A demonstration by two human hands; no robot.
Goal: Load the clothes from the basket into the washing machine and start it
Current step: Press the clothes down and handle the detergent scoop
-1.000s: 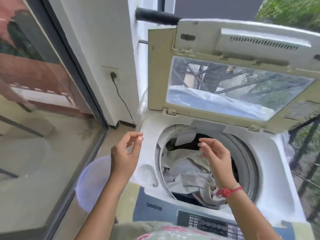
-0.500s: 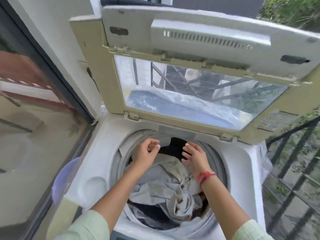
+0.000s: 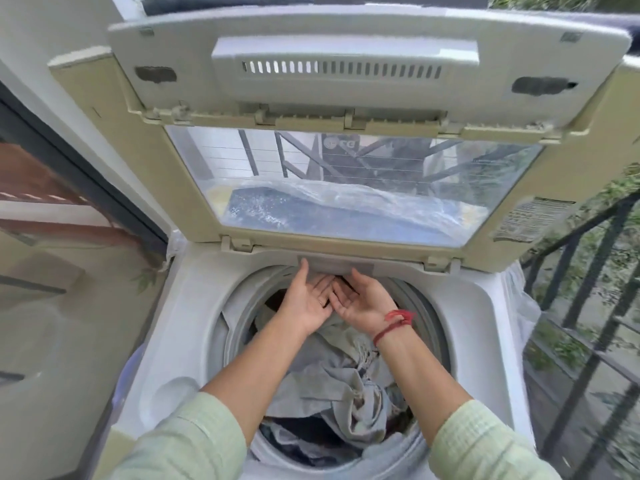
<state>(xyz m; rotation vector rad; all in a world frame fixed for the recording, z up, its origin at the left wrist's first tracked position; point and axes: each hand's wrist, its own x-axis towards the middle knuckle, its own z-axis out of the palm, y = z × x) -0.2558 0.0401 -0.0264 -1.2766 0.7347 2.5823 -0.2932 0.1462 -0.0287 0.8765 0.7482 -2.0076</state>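
A white top-loading washing machine (image 3: 194, 306) stands below me with its lid (image 3: 346, 168) raised upright. Grey and dark clothes (image 3: 346, 386) lie crumpled in the drum. My left hand (image 3: 304, 303) and my right hand (image 3: 360, 303) are side by side over the far part of the drum, palms up and fingers spread, fingertips under the grey ledge at the lid hinge. Neither hand holds anything. A red thread is tied around my right wrist. Only a pale lilac edge of the basket (image 3: 128, 368) shows at the machine's left side.
A glass sliding door (image 3: 52, 271) with a dark frame runs along the left. A dark metal railing (image 3: 581, 306) with greenery behind it stands close on the right. A white wall (image 3: 52, 36) rises behind the machine on the left.
My view has moved closer over the drum. Both hands went from the clothes to the drum's far edge and turned palms up. The control panel and most of the basket dropped out of view.
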